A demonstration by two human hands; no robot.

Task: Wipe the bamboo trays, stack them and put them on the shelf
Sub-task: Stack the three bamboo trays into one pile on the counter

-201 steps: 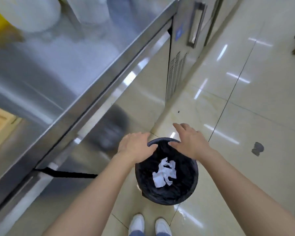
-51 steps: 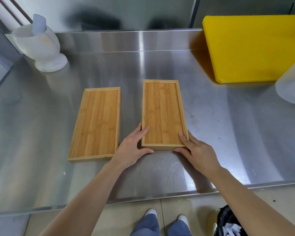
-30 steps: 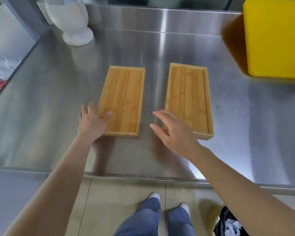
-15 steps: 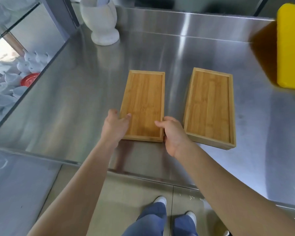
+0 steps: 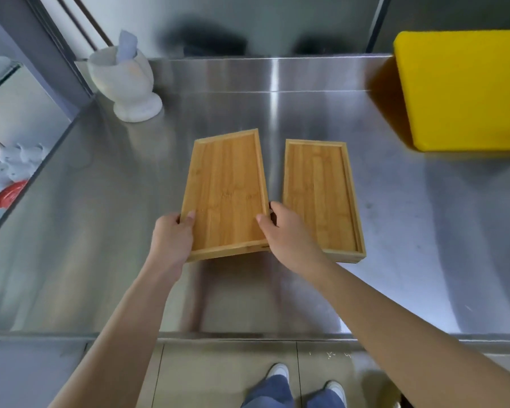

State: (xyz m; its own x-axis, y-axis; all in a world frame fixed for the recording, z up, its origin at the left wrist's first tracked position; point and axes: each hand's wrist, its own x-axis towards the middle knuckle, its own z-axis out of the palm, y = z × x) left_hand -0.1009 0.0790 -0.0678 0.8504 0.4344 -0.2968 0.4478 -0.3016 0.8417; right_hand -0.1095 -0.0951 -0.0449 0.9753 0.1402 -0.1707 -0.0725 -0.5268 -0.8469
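Note:
Two bamboo trays are in the middle of the steel counter (image 5: 100,231). The left bamboo tray (image 5: 224,189) is lifted at its near end and tilted. My left hand (image 5: 171,240) grips its near left corner, thumb on the inside. My right hand (image 5: 286,234) grips its near right edge. The right bamboo tray (image 5: 318,192) lies flat on the counter, just to the right of the lifted one, and my right wrist covers its near left corner.
A white ceramic holder (image 5: 127,83) stands at the back left of the counter. A yellow cutting board (image 5: 462,89) lies at the back right. Lower shelving with white and red crockery (image 5: 6,178) shows past the counter's left edge. The counter's front edge runs just above my shoes.
Both hands have closed on the left tray's near end and raised it off the counter. A second ago they were just arriving at it.

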